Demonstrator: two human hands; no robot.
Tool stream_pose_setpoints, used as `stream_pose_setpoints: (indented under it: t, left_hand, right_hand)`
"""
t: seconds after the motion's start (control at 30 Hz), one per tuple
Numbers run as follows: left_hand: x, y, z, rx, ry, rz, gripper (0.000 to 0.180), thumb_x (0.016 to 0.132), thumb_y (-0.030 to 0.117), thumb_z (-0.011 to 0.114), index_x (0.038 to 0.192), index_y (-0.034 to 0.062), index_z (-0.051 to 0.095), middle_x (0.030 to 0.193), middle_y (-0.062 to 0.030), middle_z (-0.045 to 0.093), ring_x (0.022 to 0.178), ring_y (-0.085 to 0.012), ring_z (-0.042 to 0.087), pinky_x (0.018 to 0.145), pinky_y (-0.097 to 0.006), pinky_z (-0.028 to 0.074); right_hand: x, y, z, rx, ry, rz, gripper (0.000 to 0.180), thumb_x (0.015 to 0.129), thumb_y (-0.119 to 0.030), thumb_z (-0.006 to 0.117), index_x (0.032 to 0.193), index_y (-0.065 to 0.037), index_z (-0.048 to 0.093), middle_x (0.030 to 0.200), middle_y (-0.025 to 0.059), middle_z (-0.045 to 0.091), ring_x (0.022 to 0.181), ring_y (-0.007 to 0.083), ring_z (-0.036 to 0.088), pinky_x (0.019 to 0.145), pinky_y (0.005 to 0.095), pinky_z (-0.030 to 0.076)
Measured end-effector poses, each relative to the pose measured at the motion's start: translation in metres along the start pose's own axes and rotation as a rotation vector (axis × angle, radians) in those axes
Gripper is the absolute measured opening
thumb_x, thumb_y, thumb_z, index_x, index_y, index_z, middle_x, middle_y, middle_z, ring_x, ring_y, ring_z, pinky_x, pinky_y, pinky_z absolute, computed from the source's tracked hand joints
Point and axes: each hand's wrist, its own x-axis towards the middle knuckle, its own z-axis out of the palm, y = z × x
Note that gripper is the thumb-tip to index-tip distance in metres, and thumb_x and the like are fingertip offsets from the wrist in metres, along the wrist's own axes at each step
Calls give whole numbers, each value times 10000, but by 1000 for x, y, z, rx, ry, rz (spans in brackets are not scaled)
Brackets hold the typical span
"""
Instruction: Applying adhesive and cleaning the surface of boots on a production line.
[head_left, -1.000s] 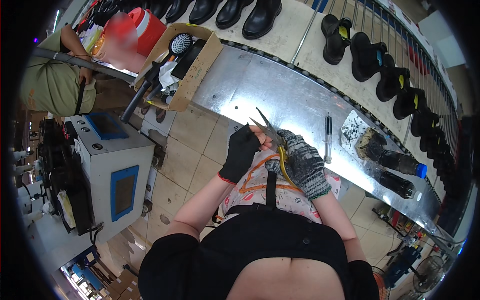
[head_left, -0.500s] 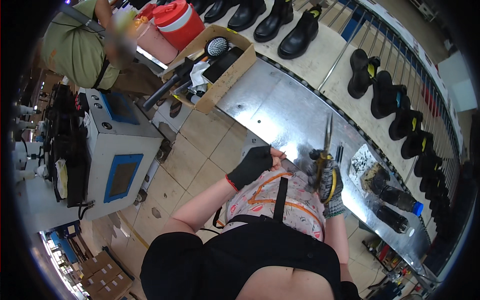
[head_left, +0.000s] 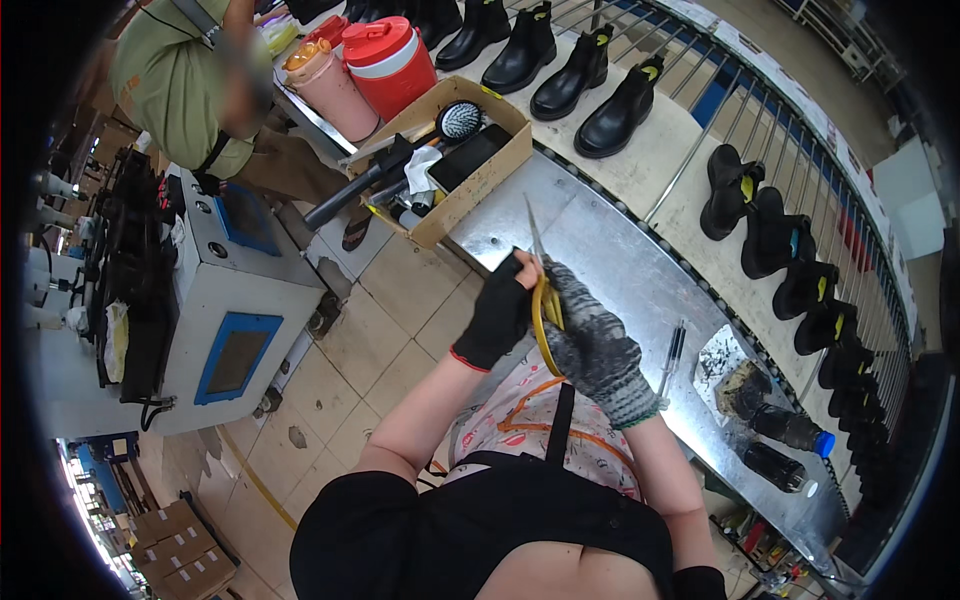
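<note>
A pair of scissors with yellow handles (head_left: 541, 318) is in my right hand (head_left: 598, 350), which wears a grey knitted glove. Its long thin blades point up and away over the near edge of the metal table (head_left: 610, 235). My left hand (head_left: 497, 318), in a black glove with bare fingertips, is closed right beside the pivot of the scissors. Its fingertips come against the base of the blades, and whatever they pinch is too small or hidden to make out. Both hands are in front of my patterned apron (head_left: 500, 400).
A cardboard box (head_left: 480, 180) holding a hairbrush and tools stands at the table's far left, near a red cooler jug (head_left: 390, 75). Black boots (head_left: 620, 110) line the conveyor behind. Pens (head_left: 674, 350) and dark bottles (head_left: 790, 425) lie at right. A person (head_left: 180, 90) stands far left.
My right hand has swung left and forward with the scissors, now meeting my left hand. The left hand has risen slightly and moved a little left. The view has shifted somewhat.
</note>
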Motion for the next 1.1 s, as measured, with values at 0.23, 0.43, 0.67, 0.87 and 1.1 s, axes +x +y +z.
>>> stream_pose_setpoints:
  t: [0.23,0.43,0.67,0.87,1.1]
  left_hand:
    - [37,84,-26,466,54,192,191,920,265,543,905,76,523,835,8,517,820,-106,519,751,-252,415]
    - [106,233,-71,1899,92,924,191,864,207,559,966,49,592,925,-98,608,787,-244,636,668,-347,480]
    - [181,235,-114,2749,-395,119,240,801,270,563,993,140,624,1054,-180,574,841,-351,620,740,-409,511]
    - [202,228,-169,2628,-242,-3,354,817,360,544,1068,128,638,910,-192,613,896,-346,595,769,-418,486]
    - [193,223,-114,2431,-102,996,348,766,110,622,1101,36,562,1076,-186,556,1015,-334,554,830,-394,458]
  right_hand:
    - [6,-37,-17,-456,289,-178,498,745,-255,708,1195,-90,573,1193,145,572,1121,290,546,894,363,468]
    - [-79,65,-54,-740,255,298,633,788,-343,660,1304,-44,448,1270,187,505,1178,342,483,997,412,389]
    - [-148,99,-57,-851,100,858,734,756,-322,670,1351,-17,365,1318,195,459,1215,333,444,1023,382,362]
    - [-161,127,-52,-773,221,700,564,782,-238,610,1298,-74,453,1259,186,513,1170,317,494,959,388,416]
    - [-162,123,-60,-704,281,806,531,807,-247,565,1308,-112,453,1201,164,555,1060,313,560,877,396,468]
